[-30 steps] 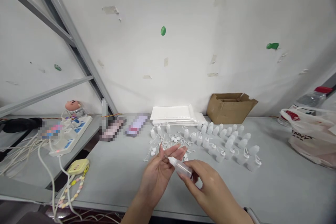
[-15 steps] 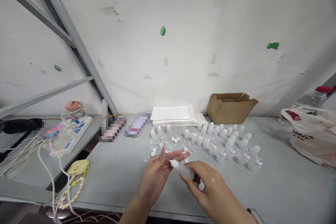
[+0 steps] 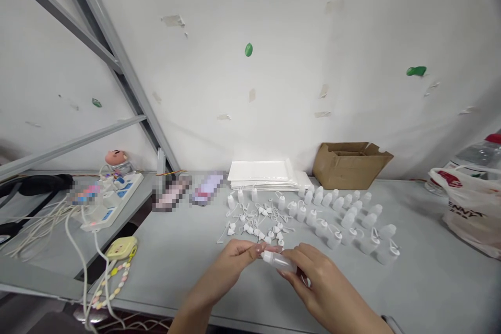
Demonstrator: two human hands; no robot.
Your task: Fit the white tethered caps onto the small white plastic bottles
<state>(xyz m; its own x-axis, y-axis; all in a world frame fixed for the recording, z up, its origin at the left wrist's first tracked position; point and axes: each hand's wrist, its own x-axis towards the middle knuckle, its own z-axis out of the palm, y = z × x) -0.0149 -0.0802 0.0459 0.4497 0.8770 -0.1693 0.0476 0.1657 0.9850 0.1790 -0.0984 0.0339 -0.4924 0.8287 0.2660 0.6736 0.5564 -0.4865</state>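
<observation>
My right hand (image 3: 309, 274) grips a small translucent squeeze bottle (image 3: 284, 262) around its base. The bottle lies tilted nearly level, its white top pointing left. My left hand (image 3: 240, 261) is closed at that end, thumb and fingers pinching the bottle's tip, which they mostly hide. Just beyond my hands lies a loose cluster of small white caps (image 3: 258, 234) with cords. Several similar bottles (image 3: 334, 240) stand to the right of the caps, some with looped cords on their tops.
At the back are a stack of white flat packs (image 3: 260, 172) and an open cardboard box (image 3: 346, 169). A plastic bag (image 3: 469, 214) sits far right. On the left are a power strip (image 3: 121, 201), cables, a yellow case (image 3: 122, 248) with a bead strap, and two blurred phone-like items.
My left fingers, spread open beside the bottle's tip before, have closed onto it. The bottle has turned closer to level. The whole view has shifted slightly.
</observation>
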